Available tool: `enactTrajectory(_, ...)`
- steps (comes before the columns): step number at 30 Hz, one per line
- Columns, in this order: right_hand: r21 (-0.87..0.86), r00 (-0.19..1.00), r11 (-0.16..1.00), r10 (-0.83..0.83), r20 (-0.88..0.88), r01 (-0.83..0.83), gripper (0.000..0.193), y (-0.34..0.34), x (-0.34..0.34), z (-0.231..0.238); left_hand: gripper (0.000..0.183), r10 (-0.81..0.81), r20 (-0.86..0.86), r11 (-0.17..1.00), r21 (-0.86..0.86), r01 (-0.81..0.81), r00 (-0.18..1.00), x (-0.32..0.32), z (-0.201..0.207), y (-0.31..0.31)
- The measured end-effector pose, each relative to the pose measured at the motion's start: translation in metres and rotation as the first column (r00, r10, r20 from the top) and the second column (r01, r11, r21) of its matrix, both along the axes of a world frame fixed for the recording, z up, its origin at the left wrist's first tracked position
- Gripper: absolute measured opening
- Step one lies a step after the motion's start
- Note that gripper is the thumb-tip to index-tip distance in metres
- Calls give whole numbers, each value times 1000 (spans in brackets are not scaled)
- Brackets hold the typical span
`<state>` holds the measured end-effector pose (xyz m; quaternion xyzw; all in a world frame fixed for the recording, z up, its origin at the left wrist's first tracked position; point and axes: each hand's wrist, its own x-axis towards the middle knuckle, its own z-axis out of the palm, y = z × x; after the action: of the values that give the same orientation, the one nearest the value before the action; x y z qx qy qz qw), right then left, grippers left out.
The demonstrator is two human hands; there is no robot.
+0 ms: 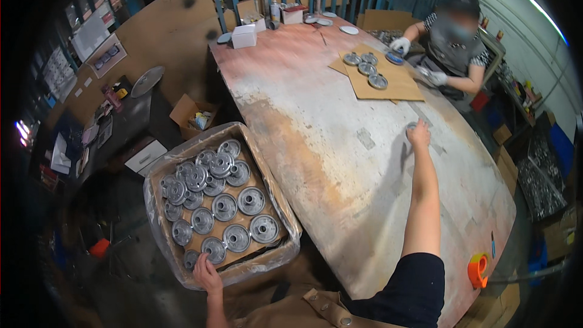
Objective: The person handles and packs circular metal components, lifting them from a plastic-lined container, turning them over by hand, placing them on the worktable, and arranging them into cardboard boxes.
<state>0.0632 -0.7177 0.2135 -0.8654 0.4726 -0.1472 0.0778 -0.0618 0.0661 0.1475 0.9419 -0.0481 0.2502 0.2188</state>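
Observation:
My left hand (207,276) is at the near left corner of a plastic-lined carton (290,244). Its fingers are bent at the edge of a small round grey metal casting (191,259). Several similar wheel-shaped metal castings (236,238), each with a raised hub, sit in rows in the carton, some stacked at its far side. My right arm stretches far over the worktable (340,206). The fingers of my right hand (419,135) are closed near the tabletop, and a bit of grey (412,126) shows at them, mostly hidden by the hand.
Across the table a masked co-worker (452,42) in white gloves handles a round part (395,57) beside a cardboard sheet (388,88) bearing several castings. An orange tape dispenser (478,270) lies at the near right edge. A white box (244,36) and cans stand at the far left.

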Motion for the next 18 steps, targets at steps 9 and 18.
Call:
enactTrajectory(9,7,988,998,66,-141,-65,45,-30,1,-9,22,23,-38,1000,-7,-23,999,0,0,-2)
enactTrajectory(18,274,844,923,91,529,-271,20,38,-46,-2,23,36,-30,999,12,-35,999,0,-4,2)
